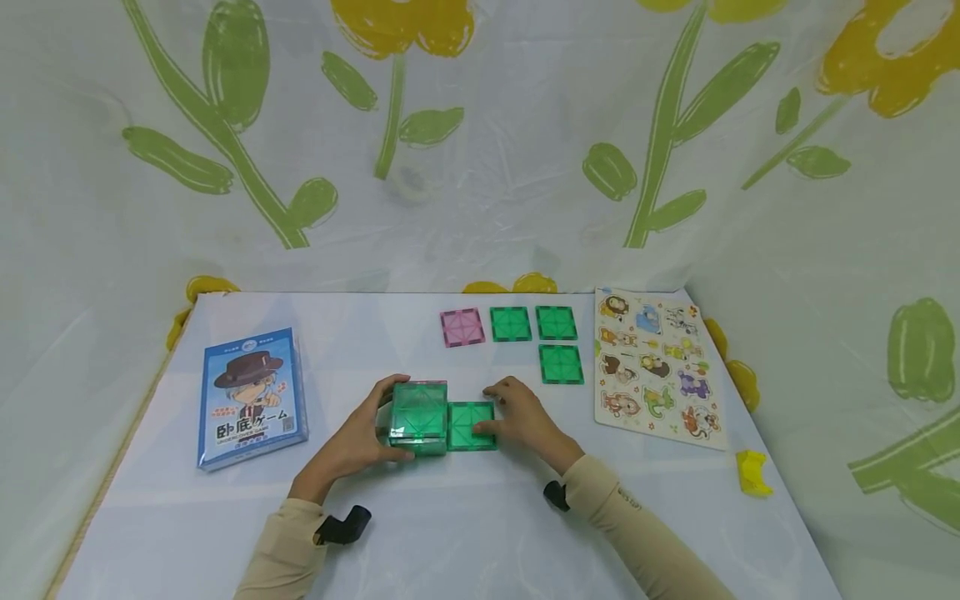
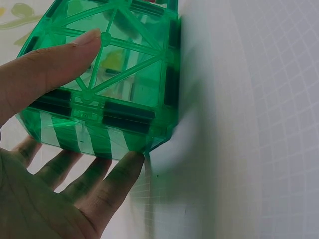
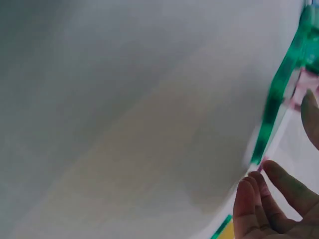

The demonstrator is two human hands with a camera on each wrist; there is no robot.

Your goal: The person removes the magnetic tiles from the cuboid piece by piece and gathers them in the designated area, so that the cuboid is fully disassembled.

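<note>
A box-shaped block of green see-through magnetic tiles [image 1: 418, 412] stands on the table, with a pinkish strip along its far edge. My left hand [image 1: 360, 431] holds it from the left; the left wrist view shows the thumb [image 2: 60, 62] on one tile face and the fingers spread along another side. Against the block's right side is a single green magnetic tile [image 1: 461, 425]. My right hand [image 1: 525, 423] grips this tile, thumb over its right part and fingers by its far corner. In the right wrist view, the fingers [image 3: 284, 191] sit close to a blurred green edge [image 3: 271, 109].
Beyond the hands lie a pink tile [image 1: 462, 327] and loose green tiles [image 1: 512, 324]. A blue boxed game [image 1: 251, 398] is at the left. An animal sticker board [image 1: 656, 371] and a yellow piece [image 1: 752, 473] are at the right. Flower-print sheeting [image 1: 495, 167] hangs behind.
</note>
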